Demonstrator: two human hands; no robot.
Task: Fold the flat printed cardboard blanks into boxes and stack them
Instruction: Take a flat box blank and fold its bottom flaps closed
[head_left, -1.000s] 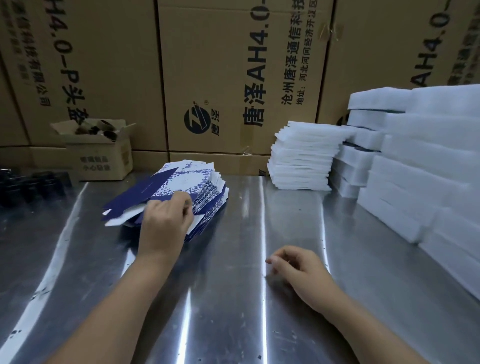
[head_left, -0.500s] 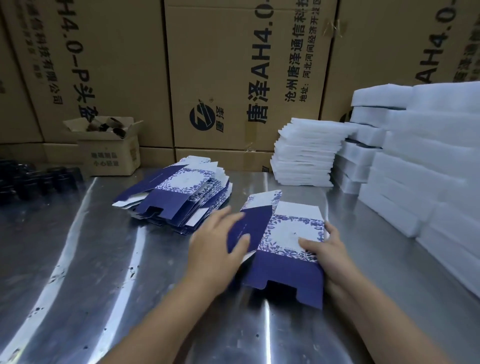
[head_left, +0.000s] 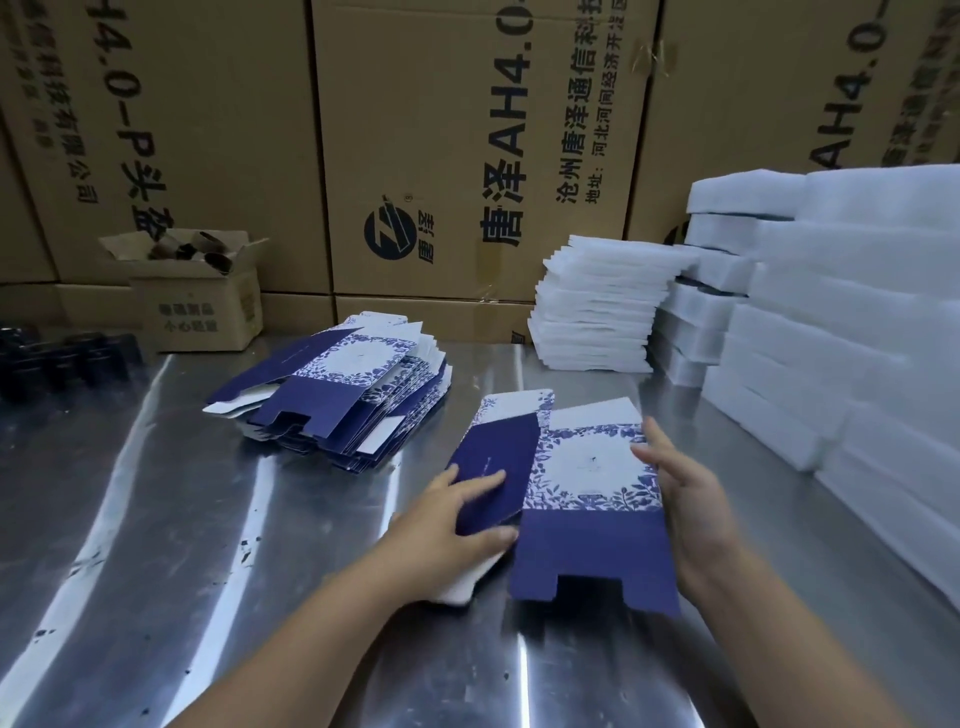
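Observation:
One blue-and-white printed blank is held over the steel table, partly opened into a sleeve. My left hand grips its dark blue side panel, thumb under and fingers on top. Against the blank's right edge lies my right hand, fingers straight and thumb on the floral face. A pile of flat blanks lies on the table to the left and farther back.
White foam pads are stacked at the back, with larger foam blocks along the right. A small open carton and black trays sit at the back left. Big brown cartons wall off the rear.
My left hand took one blank off the pile and brought it to the middle of the table. My right hand rose from the table to meet it, and the blank has opened slightly.

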